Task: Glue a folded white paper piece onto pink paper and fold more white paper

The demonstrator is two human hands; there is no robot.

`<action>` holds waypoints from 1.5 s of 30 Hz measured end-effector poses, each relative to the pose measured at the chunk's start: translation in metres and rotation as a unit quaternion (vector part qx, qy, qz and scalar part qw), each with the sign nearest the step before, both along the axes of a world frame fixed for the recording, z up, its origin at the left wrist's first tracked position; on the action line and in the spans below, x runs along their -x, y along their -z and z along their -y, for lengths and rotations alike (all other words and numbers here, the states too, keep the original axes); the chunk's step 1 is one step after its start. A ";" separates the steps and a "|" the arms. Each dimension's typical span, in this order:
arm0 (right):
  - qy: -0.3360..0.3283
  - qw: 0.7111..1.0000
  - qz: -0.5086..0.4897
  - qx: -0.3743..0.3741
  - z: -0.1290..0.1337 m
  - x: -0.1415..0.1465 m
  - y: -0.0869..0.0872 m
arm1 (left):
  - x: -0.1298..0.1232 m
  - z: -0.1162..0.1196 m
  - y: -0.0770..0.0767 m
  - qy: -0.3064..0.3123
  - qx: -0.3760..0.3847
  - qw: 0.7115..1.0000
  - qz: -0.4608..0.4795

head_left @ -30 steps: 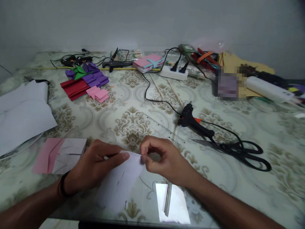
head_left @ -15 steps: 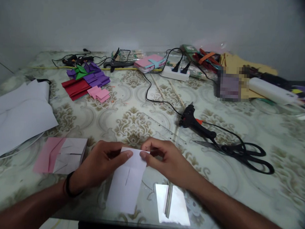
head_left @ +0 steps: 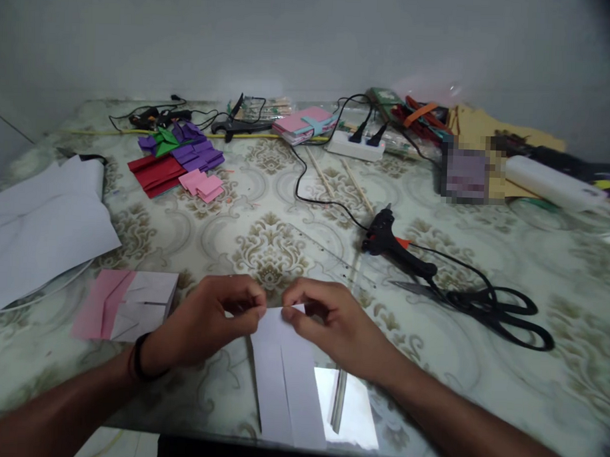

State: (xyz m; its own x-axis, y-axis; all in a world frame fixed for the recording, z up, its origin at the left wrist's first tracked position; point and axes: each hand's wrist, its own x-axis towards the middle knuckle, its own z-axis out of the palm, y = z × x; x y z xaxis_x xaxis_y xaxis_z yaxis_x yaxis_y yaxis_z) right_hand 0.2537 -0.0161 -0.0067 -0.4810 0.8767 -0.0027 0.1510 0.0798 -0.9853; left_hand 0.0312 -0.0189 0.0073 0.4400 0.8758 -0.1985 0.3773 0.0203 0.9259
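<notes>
A folded white sheet of paper (head_left: 287,381) hangs upright between my hands near the table's front edge, a crease line running down its middle. My left hand (head_left: 219,312) pinches its upper left corner between thumb and forefinger. At the upper right corner, my right hand (head_left: 326,319) grips it the same way, thumb on the near face. Left of my left wrist lies a folded pink and white paper (head_left: 139,306). Beyond my right hand are a clear ruler (head_left: 329,253), a black glue gun (head_left: 397,245) and black-handled scissors (head_left: 482,308).
White sheets (head_left: 39,226) lie at the left. Folded red paper (head_left: 154,173), purple paper (head_left: 200,151) and pink paper (head_left: 201,185) pieces rest behind. A power strip (head_left: 355,145) with plugged cords stands near the wall. A black cord runs to the glue gun.
The paper's lower end has swung to the right and its crease line now shows longer. My left hand has shifted slightly right, its thumb now nearer the paper's corner.
</notes>
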 end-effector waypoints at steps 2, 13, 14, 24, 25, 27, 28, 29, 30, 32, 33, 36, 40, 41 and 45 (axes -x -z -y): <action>0.018 0.999 -0.027 0.006 -0.005 -0.006 0.000 | 0.005 -0.004 -0.003 -0.022 0.015 0.999 0.019; 0.020 0.994 -0.062 0.083 -0.001 -0.001 0.002 | 0.002 -0.001 0.002 0.025 0.033 0.998 -0.051; 0.018 0.994 -0.058 0.086 -0.001 -0.001 0.002 | 0.002 0.000 0.003 0.038 0.048 0.995 -0.077; -0.026 0.992 0.025 -0.117 -0.004 -0.011 -0.002 | 0.007 -0.009 0.004 -0.182 0.129 0.973 0.062; -0.061 0.987 0.038 -0.142 -0.002 -0.009 -0.001 | 0.006 -0.008 0.005 -0.181 0.134 0.971 0.080; -0.109 0.979 0.045 -0.166 0.002 -0.005 0.004 | 0.004 -0.007 0.007 -0.173 0.138 0.970 0.104; -0.121 0.978 0.040 -0.168 0.003 -0.003 0.006 | 0.003 -0.006 0.008 -0.168 0.135 0.970 0.110; -0.128 0.977 0.032 -0.166 0.004 -0.002 0.009 | 0.002 -0.004 0.009 -0.160 0.133 0.972 0.111; -0.130 0.977 0.024 -0.164 0.005 -0.001 0.011 | 0.002 -0.004 0.009 -0.152 0.132 0.973 0.111; -0.132 0.978 0.016 -0.161 0.005 0.000 0.013 | 0.002 -0.002 0.009 -0.138 0.126 0.976 0.111; -0.137 0.978 0.012 -0.159 0.004 -0.001 0.013 | 0.002 -0.002 0.009 -0.136 0.122 0.977 0.112; -0.161 0.977 0.004 -0.138 0.001 -0.004 0.012 | 0.006 -0.004 0.010 -0.135 0.106 0.979 0.107; -0.174 0.979 -0.002 -0.103 -0.004 -0.010 0.004 | 0.012 -0.007 0.008 -0.121 0.077 0.988 0.054; -0.163 0.981 0.002 -0.107 -0.005 -0.011 0.002 | 0.013 -0.007 0.007 -0.112 0.073 0.990 0.043; -0.096 0.989 0.045 -0.099 -0.009 -0.013 -0.007 | 0.011 -0.007 0.002 -0.077 0.085 0.992 0.053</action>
